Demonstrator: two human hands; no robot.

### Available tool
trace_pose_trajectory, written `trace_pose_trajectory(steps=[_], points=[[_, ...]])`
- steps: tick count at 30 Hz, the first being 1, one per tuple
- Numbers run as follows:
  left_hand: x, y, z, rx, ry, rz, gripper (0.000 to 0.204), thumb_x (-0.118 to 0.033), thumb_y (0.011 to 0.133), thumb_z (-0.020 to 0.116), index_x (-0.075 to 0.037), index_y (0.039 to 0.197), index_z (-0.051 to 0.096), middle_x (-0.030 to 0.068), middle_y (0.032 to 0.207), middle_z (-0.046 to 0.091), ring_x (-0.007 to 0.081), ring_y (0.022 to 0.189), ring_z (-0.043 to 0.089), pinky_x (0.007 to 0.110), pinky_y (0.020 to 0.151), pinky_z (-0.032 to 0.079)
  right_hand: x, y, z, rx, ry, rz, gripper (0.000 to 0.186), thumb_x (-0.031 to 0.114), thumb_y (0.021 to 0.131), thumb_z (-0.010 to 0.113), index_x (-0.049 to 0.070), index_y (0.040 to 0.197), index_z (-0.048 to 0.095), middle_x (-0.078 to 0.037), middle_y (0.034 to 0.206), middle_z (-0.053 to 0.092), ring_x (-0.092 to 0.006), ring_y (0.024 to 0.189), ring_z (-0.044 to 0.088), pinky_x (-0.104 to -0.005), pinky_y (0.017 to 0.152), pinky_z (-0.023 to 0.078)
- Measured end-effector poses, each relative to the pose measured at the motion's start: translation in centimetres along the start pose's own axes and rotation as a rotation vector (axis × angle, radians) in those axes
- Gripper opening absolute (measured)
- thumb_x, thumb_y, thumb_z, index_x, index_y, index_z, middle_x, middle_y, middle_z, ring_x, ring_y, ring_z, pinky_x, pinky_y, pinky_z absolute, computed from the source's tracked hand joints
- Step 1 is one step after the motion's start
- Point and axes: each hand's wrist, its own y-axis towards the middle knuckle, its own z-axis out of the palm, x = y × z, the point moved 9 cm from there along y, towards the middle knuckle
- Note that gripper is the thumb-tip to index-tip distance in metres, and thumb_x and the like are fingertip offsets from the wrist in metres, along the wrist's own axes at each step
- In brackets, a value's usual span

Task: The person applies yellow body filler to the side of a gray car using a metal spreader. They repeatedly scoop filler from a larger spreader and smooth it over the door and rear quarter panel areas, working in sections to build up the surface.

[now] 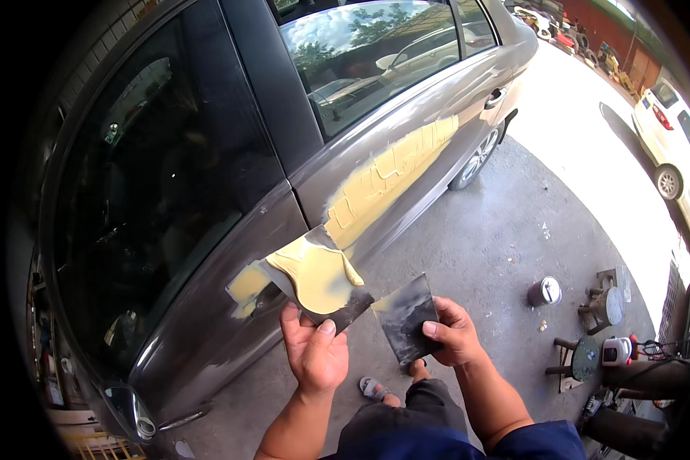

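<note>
My left hand [317, 359] grips the lower edge of a dark flat mixing board [351, 310], thumb on top. A thick spread of yellow body filler [323, 280] covers much of that board. In my right hand [457, 336] is a dark, thin rectangular spreader [408, 320], pinched by its right side and smeared greyish, with its upper left corner close to the board. Behind both lies the side of a grey car [280, 218]. Ridged yellow filler [391, 170] runs along its rear door, and a smaller yellow patch [248, 287] shows on the front door, partly behind the board.
On the concrete floor to the right stand an open can [545, 291], small round stools [585, 359] and a white-and-red container [616, 351]. A white car [671, 138] is parked outside at the far right. The grey car's side mirror [130, 412] juts out at lower left.
</note>
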Motion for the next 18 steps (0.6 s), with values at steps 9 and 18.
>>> trace_pose_trajectory(steps=[9, 18], points=[[-4.8, -4.4, 2.3, 0.405, 0.349, 0.016, 0.043, -0.002, 0.096, 0.051, 0.003, 0.138, 0.044, 0.0162, 0.140, 0.048, 0.0248, 0.128, 0.046, 0.035, 0.108, 0.033, 0.5, -1.6, 8.9, 0.039, -0.288, -0.008, 0.038, -0.002, 0.086, 0.066, 0.001, 0.119, 0.049, -0.007, 0.115, 0.059, -0.0134, 0.101, 0.058, -0.0293, 0.089, 0.048], [-9.7, -5.1, 2.5, 0.566, 0.958, 0.253, 0.028, 0.001, 0.095, 0.052, 0.003, 0.122, 0.056, 0.0135, 0.118, 0.064, 0.0199, 0.104, 0.063, 0.030, 0.090, 0.047, 9.5, -3.9, 14.3, 0.170, -0.369, -0.393, 0.046, -0.004, 0.086, 0.062, 0.000, 0.129, 0.047, -0.013, 0.115, 0.063, -0.0192, 0.103, 0.062, -0.0330, 0.090, 0.049]])
